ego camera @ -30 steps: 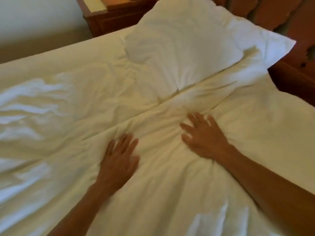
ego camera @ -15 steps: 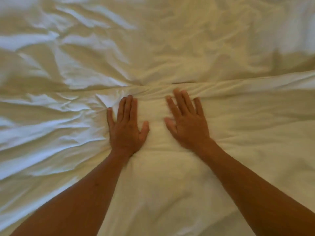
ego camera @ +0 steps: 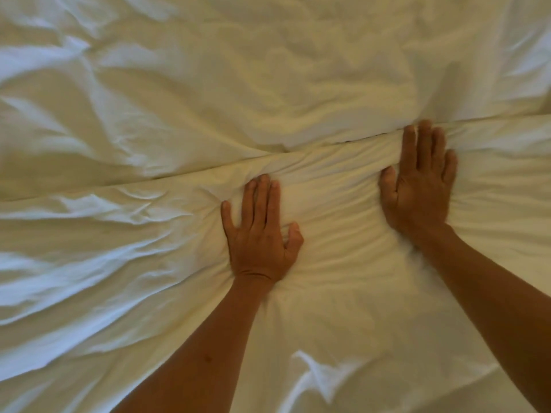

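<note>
A white duvet (ego camera: 343, 308) covers the near part of the bed, and its folded top edge (ego camera: 185, 177) runs across the view from lower left to upper right. My left hand (ego camera: 261, 231) lies flat on the duvet just below that edge, fingers straight and pointing away from me. My right hand (ego camera: 420, 186) presses flat on the duvet farther right, fingertips reaching the folded edge. Both forearms stretch in from the bottom. Neither hand holds anything.
Beyond the folded edge lies a wrinkled white sheet (ego camera: 208, 84) that fills the upper half of the view. Creases fan out through the bedding on the left (ego camera: 74, 248). Only bedding is in view.
My view has dropped from the pillow and headboard down onto the bedding. Both hands have stayed flat on the duvet; in the last half second they have slid apart, the right one farther right.
</note>
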The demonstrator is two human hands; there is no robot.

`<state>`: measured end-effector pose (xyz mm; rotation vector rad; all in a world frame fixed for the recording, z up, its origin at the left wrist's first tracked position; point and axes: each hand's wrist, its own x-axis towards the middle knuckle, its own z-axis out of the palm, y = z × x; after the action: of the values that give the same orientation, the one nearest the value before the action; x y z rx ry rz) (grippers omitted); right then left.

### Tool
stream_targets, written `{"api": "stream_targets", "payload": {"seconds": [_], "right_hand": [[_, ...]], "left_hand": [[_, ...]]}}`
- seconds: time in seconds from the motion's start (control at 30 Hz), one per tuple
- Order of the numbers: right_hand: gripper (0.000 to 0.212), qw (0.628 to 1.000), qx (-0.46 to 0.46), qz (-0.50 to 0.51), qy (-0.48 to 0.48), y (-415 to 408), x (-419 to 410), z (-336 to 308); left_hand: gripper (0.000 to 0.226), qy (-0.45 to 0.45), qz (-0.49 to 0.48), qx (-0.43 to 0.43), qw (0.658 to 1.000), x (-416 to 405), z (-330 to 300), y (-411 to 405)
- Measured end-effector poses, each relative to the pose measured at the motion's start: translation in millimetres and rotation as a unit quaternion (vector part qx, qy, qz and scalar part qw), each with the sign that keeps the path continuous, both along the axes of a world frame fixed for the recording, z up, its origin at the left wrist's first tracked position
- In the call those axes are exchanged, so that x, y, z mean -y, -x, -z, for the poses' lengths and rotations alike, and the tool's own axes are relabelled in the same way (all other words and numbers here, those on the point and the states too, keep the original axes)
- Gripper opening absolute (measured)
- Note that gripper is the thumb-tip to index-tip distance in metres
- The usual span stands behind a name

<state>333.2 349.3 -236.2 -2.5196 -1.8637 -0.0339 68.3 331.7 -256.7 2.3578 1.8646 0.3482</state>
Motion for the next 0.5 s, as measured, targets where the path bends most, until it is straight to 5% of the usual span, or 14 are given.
{"api": "stream_targets", "payload": {"seconds": [0.37, 0.5], "right_hand": [[0.073, 0.995, -0.06, 0.076, 0.013, 24.9, 10.1, -17.2], [0.069, 0.998, -0.02, -0.039, 0.041, 60.1, 111.7, -25.4]], "left_hand": [[0.079, 0.004, 0.005, -0.009, 1.0, 0.4, 0.2, -0.4], [0.079, -0.008, 0.007, -0.013, 1.0, 1.9, -1.9, 0.9]]}}
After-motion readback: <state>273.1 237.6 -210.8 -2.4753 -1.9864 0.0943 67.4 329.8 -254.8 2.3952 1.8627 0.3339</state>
